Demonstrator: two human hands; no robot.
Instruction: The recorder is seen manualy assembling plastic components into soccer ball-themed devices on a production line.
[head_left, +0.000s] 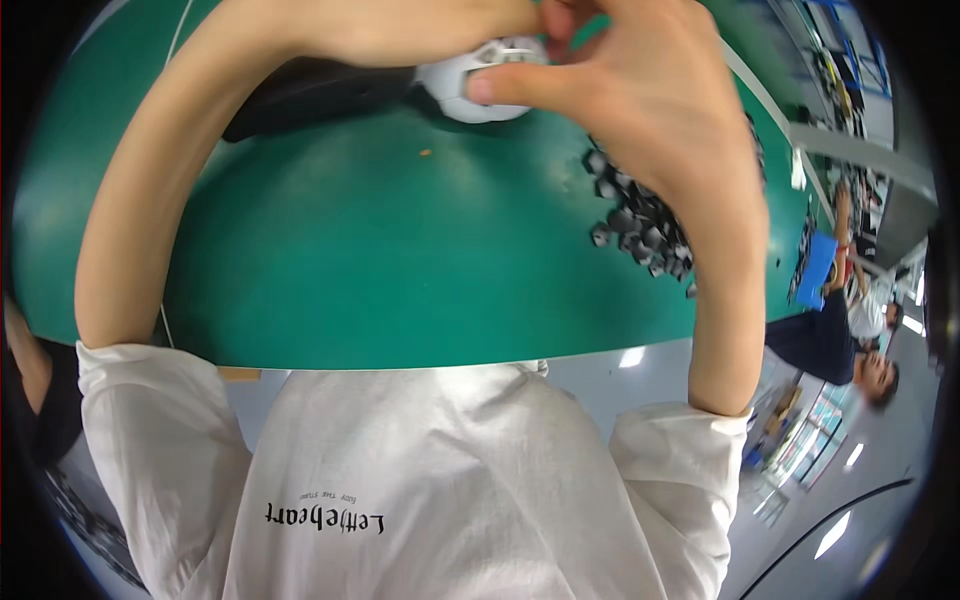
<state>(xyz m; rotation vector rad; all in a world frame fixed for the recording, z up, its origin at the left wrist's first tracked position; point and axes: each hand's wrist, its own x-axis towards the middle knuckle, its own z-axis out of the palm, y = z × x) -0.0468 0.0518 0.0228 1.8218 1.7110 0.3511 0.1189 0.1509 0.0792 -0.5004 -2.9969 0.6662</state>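
On the green table (400,240), near the top of the view, is a rounded white-grey part (455,95) with small cut-outs on its upper side. A long black body (310,98) lies beside it on the left; whether the two are joined I cannot tell. My right hand (650,90) is closed on the white-grey part from the right, thumb pressed against its side, slightly blurred. My left forearm reaches across the top over the black body, and my left hand (515,18) shows only near the wrist, right above the white-grey part; its fingers are hidden.
A heap of small dark, angular pieces (640,225) lies on the table under my right forearm. A tiny orange-brown scrap (425,152) sits mid-table. At the right, another person (825,335) is near a blue bin (817,270); a further person's arm (28,365) shows at the left.
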